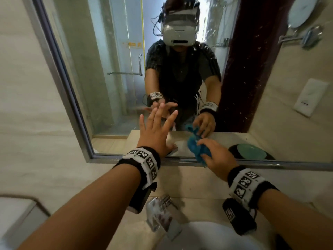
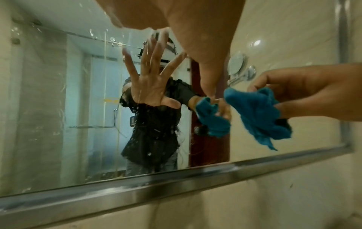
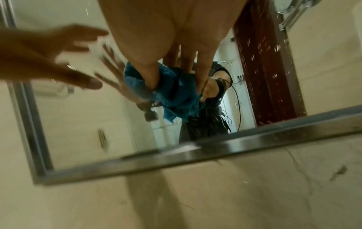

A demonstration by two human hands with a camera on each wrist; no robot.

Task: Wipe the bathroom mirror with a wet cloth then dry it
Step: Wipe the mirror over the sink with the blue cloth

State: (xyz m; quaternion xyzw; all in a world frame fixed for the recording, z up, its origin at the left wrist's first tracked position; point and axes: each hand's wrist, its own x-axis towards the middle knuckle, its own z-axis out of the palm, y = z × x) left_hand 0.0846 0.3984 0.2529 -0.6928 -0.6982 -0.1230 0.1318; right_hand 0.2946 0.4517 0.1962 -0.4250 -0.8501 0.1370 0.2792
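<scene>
The steel-framed mirror point(image 1: 111, 87) hangs above the basin, and its glass point(image 2: 58, 108) is speckled with water drops and streaks. My left hand point(image 1: 158, 120) is held up flat with its fingers spread, close to the glass at the lower middle; I cannot tell whether it touches. My right hand point(image 1: 216, 156) grips a crumpled blue cloth point(image 1: 194, 147) just right of it, near the mirror's bottom edge. The left wrist view shows the cloth point(image 2: 258, 114) bunched in the right hand's fingers point(image 2: 305, 93), a little off its reflection. Seen from the right wrist, the cloth point(image 3: 176, 93) hangs under my palm.
A chrome tap point(image 1: 158, 212) and a white basin point(image 1: 207, 237) sit directly below my forearms. The mirror's steel bottom rail point(image 1: 234, 161) runs along beige marble wall. A white ledge point(image 1: 16, 210) stands at the lower left. A glass shower door and a dark red door appear only as reflections.
</scene>
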